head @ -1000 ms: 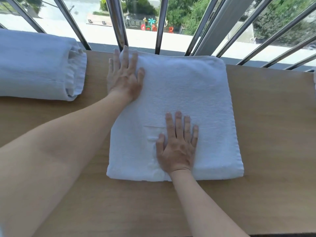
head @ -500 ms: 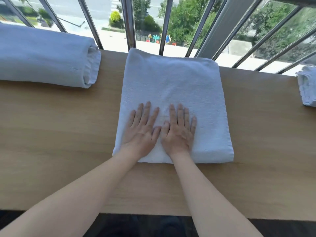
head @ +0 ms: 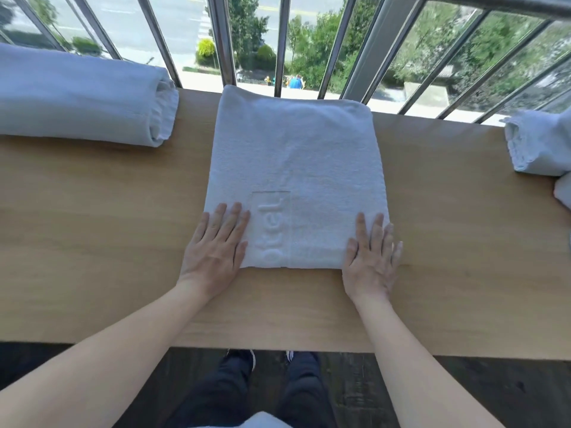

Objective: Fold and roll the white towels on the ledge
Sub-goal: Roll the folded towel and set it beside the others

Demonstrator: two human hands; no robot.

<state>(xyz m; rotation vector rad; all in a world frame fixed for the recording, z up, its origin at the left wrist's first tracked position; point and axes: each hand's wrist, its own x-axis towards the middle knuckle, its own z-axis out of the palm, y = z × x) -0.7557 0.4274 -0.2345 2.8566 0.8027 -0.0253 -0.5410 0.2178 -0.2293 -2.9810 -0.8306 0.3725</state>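
- The folded towel (head: 293, 168) lies flat in the middle of the ledge (head: 92, 242), its far edge at the ledge's far edge under the railing (head: 222, 41), its near edge well short of the ledge's near edge
- The left hand (head: 216, 251) rests on the towel's near left corner, fingers spread and flat, gripping nothing
- The right hand (head: 370, 257) rests on the near right corner in the same way, palm down, fingers straight and slightly overhanging the side
- An embossed panel (head: 272, 227) shows between the hands
- A rolled towel (head: 77, 100) sits at the far left of the ledge; more white towels (head: 537, 143) lie at the right end
- The terry looks soft, limp and light, thick where layered, and likely to grip itself rather than slip
- Judged from this, rolling would best start at the near edge, thumbs tucked under both corners, with even pressure so the roll stays straight and tight
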